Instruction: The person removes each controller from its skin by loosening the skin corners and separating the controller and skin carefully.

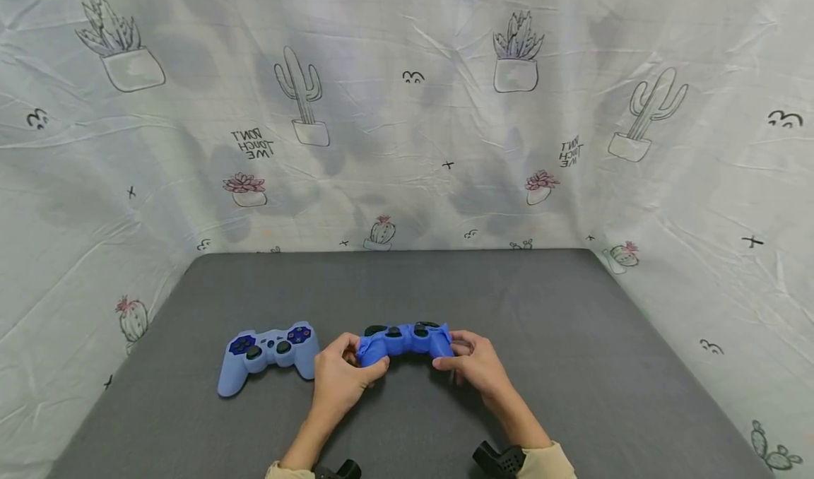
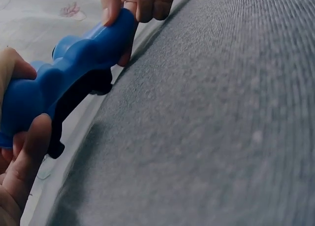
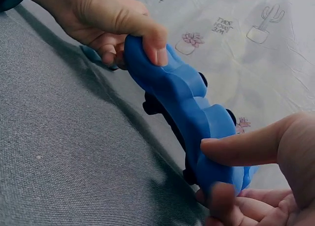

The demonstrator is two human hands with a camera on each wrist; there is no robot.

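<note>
A dark blue game controller [image 1: 404,340] in a blue rubbery skin is held just above the grey table [image 1: 572,366] near the front middle. My left hand [image 1: 352,367] grips its left handle, thumb on top. My right hand [image 1: 459,356] pinches its right handle. In the left wrist view the blue skin [image 2: 74,78] runs from my left hand [image 2: 22,152] up to my right hand [image 2: 129,7]. The right wrist view shows the controller [image 3: 179,100] from below, black parts beneath the skin, between my left hand [image 3: 115,29] and my right hand [image 3: 236,172].
A second, light blue controller [image 1: 267,352] lies on the table just left of my left hand. A pale cloth backdrop [image 1: 407,111] printed with cacti rises behind and at both sides of the table. Black wrist mounts [image 1: 499,459] show at the bottom edge.
</note>
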